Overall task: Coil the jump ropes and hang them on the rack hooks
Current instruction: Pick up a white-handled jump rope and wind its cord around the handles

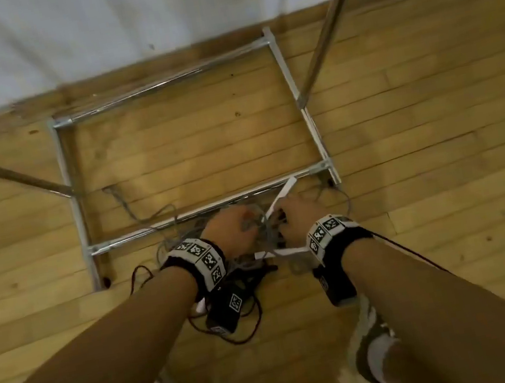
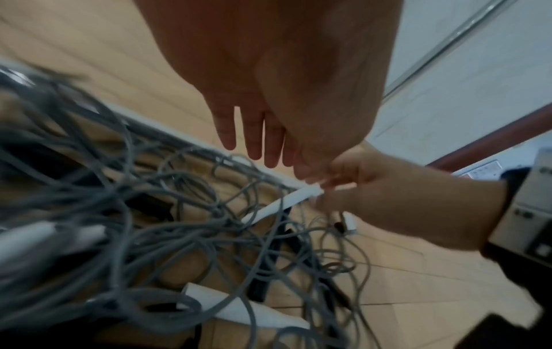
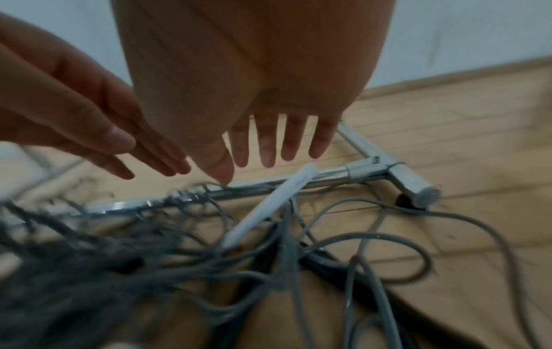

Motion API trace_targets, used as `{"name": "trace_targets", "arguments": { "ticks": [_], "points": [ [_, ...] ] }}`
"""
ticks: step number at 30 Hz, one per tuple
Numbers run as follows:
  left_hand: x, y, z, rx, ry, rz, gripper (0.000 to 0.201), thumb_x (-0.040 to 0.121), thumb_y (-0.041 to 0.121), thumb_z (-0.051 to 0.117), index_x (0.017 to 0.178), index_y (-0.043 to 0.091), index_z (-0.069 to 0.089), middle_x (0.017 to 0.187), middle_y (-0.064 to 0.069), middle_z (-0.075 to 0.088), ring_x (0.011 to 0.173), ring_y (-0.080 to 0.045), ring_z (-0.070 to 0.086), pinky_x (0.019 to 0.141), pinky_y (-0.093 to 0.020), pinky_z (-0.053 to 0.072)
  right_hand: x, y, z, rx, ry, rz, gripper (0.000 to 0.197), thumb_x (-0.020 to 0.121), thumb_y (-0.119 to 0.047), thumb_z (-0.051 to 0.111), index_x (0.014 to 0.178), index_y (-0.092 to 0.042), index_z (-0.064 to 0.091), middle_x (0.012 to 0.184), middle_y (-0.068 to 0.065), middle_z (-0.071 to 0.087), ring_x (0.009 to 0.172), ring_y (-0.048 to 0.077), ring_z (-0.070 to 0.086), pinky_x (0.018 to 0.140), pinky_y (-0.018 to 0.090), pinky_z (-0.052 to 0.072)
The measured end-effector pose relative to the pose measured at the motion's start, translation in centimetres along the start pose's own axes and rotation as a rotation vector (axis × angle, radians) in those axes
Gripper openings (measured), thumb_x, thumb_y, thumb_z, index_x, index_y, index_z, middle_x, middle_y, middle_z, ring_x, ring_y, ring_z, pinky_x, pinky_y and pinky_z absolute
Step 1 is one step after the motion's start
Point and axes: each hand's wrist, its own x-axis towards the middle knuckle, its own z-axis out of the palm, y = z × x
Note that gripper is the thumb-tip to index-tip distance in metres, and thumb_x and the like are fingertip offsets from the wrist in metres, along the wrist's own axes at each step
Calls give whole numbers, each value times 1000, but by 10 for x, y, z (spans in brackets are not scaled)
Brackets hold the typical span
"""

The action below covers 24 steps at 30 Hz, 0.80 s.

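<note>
Head view: both hands reach down together into the grey jump ropes [image 1: 184, 233] tangled on the wooden floor [image 1: 435, 125] against the rack base [image 1: 181, 219]. Right hand [image 1: 296, 217] seems to pinch a white handle [image 1: 279, 200], though its wrist view shows straight fingers; left hand [image 1: 230, 229] hangs loose-fingered. Untangling looks barely begun: next, free one rope before coiling.

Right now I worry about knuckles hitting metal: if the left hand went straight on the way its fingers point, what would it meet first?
Probably the rack's floor bar, just beyond the left hand's straight fingers; depth is unclear.
</note>
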Motion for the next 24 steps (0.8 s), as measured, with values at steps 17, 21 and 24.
{"name": "trace_targets", "arguments": {
  "ticks": [17,21,24],
  "points": [
    [115,-53,99,352,-34,52,44,97,58,33,84,30,65,79,4,60,82,-23,57,81,-42,31,77,63,63,-455,195,-81,22,92,-33,60,112,-23,58,118,4,47,112,30,46,96,43,35],
    [101,-46,96,394,10,41,19,96,42,48,94,30,62,88,4,63,91,-24,61,88,-42,36,62,60,49,-456,288,-150,25,88,-24,62,110,-19,52,115,5,48,103,28,52,91,39,39],
    [81,-40,82,358,117,46,23,99,37,46,103,29,66,82,7,59,85,-24,57,90,-41,36,44,58,30,-459,384,-188,25,88,-16,56,112,-20,52,110,3,60,103,29,56,99,42,35]
  ]
}}
